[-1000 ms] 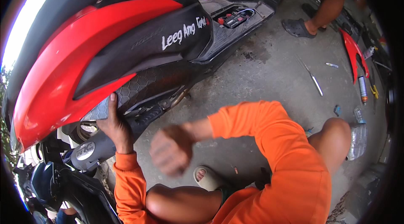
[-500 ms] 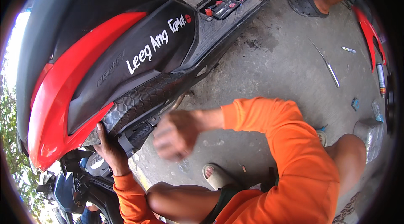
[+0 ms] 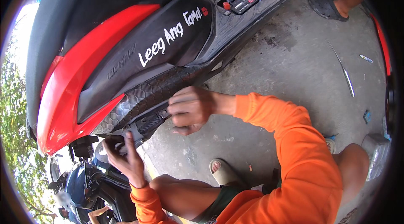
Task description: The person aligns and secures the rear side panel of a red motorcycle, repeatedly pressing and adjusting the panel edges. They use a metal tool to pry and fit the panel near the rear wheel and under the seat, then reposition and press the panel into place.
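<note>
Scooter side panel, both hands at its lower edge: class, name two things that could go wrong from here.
1. The left hand and right hand grip the lower panel edge; a hard pull could crack it or pinch fingers.
2. The person squats on stained concrete in a sandal; a slip seems possible.

left hand [image 3: 122, 156] fingertips hidden under panel [image 3: 139, 102].

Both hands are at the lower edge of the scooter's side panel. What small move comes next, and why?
Probably close the right hand onto the black bracket under the patterned lower panel. Its fingers are curled right beside that part, while the left hand is already up under the panel edge just to the left.
</note>
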Action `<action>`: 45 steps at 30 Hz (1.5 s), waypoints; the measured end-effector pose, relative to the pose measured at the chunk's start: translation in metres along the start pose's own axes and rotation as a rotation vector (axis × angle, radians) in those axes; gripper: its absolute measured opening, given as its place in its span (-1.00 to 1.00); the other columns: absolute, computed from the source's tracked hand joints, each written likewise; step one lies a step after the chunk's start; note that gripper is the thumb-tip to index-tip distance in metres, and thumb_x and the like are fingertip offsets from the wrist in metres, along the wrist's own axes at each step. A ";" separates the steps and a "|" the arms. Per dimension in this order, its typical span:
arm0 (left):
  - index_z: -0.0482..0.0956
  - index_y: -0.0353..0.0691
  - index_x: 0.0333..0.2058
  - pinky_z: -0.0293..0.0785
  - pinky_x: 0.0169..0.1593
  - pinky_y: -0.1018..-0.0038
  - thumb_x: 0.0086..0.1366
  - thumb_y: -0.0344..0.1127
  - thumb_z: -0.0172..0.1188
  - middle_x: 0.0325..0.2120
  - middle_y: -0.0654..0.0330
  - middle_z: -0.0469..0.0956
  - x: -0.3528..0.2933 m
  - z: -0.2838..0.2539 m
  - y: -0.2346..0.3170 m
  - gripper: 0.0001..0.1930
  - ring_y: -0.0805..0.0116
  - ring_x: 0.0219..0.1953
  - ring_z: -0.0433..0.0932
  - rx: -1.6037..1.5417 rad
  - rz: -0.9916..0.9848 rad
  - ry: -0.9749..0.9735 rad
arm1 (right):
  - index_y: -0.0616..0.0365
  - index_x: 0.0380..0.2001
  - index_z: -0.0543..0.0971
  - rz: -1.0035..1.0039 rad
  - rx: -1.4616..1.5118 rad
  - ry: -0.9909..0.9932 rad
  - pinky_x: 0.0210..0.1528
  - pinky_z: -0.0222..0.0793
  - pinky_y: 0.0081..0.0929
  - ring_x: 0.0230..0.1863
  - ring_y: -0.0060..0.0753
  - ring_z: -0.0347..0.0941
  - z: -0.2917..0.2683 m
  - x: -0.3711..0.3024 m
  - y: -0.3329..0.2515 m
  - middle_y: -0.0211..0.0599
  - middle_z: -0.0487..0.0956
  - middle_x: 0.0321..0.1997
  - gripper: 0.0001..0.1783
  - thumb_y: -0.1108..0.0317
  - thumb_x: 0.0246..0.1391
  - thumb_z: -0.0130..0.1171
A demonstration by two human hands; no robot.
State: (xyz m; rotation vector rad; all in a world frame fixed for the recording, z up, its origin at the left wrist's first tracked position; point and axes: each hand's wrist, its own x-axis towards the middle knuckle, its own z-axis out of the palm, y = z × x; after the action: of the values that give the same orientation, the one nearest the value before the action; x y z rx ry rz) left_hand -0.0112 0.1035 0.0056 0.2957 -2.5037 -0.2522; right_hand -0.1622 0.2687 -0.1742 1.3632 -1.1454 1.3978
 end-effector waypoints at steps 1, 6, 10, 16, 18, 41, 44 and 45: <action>0.50 -0.28 -0.09 0.43 -0.01 0.27 0.21 -0.11 0.54 -0.23 0.10 0.54 -0.001 -0.001 0.014 -0.50 0.24 -0.21 0.48 0.101 0.316 0.051 | 0.04 -0.49 0.38 -0.011 -0.073 0.095 -0.46 0.42 -0.29 -0.45 -0.26 0.43 -0.008 -0.002 -0.004 -0.38 0.36 -0.44 -0.61 0.14 0.03 0.42; 0.18 -0.17 0.49 -0.11 0.55 -0.19 -0.23 0.19 0.65 0.50 0.00 0.18 0.056 0.029 0.067 0.32 -0.22 0.56 0.01 0.463 0.809 -0.167 | 0.06 -0.21 0.38 0.288 -0.371 0.395 -0.12 0.37 -0.24 -0.17 -0.19 0.35 -0.020 -0.017 -0.008 -0.25 0.35 -0.21 -0.62 0.15 0.17 0.37; 0.14 -0.12 0.51 -0.21 0.57 -0.19 -0.39 0.16 0.66 0.53 0.09 0.17 0.084 0.063 0.085 0.43 -0.10 0.59 0.01 0.532 0.839 -0.239 | 0.16 -0.12 0.34 0.418 -0.538 0.791 -0.09 0.28 -0.24 -0.15 -0.28 0.25 0.004 -0.009 0.018 -0.20 0.32 -0.14 -0.69 0.30 0.26 0.24; 0.22 -0.10 0.49 -0.14 0.54 -0.10 -0.25 0.43 0.52 0.50 0.04 0.21 0.087 0.074 0.078 0.34 -0.07 0.56 0.10 0.606 0.872 -0.111 | 0.19 -0.12 0.36 0.580 -0.687 0.845 -0.11 0.24 -0.17 -0.21 -0.16 0.33 0.026 0.008 0.041 -0.20 0.41 -0.22 -0.76 0.48 0.27 0.22; 0.22 -0.02 0.50 -0.10 0.51 -0.09 -0.21 0.47 0.52 0.48 -0.01 0.23 0.087 0.072 0.079 0.32 -0.07 0.54 0.14 0.634 0.885 -0.129 | 0.20 -0.12 0.37 0.690 -0.653 0.813 -0.11 0.23 -0.16 -0.23 -0.16 0.34 0.027 0.007 0.042 -0.22 0.42 -0.24 -0.77 0.52 0.26 0.22; 0.23 0.06 0.50 -0.21 0.54 -0.17 -0.07 0.39 0.48 0.52 -0.04 0.15 0.089 0.071 0.082 0.18 -0.14 0.56 0.07 0.536 0.864 -0.153 | 0.15 -0.61 0.37 0.545 0.162 0.461 -0.59 0.13 -0.30 -0.69 -0.34 0.25 -0.057 0.077 0.020 -0.28 0.30 -0.67 -0.64 0.37 0.13 0.33; 0.24 0.05 0.49 -0.18 0.53 -0.20 -0.10 0.49 0.44 0.52 -0.06 0.15 0.089 0.069 0.083 0.22 -0.17 0.55 0.08 0.563 0.886 -0.147 | 0.16 -0.66 0.31 0.481 0.285 0.519 -0.55 -0.03 -0.47 -0.60 -0.69 0.08 -0.107 0.121 0.055 -0.51 0.19 -0.66 -0.57 0.33 0.23 0.23; 0.24 0.05 0.49 -0.18 0.53 -0.20 -0.06 0.53 0.39 0.51 -0.07 0.15 0.089 0.070 0.084 0.20 -0.18 0.55 0.08 0.587 0.879 -0.154 | 0.18 -0.65 0.29 0.403 0.301 0.447 -0.55 -0.04 -0.47 -0.59 -0.69 0.08 -0.113 0.137 0.073 -0.49 0.17 -0.67 -0.55 0.30 0.23 0.24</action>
State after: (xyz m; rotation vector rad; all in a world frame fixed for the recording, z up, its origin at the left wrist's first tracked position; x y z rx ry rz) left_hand -0.1356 0.1682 0.0188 -0.6223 -2.5392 0.8380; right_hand -0.2648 0.3599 -0.0393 0.9619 -0.9621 2.1095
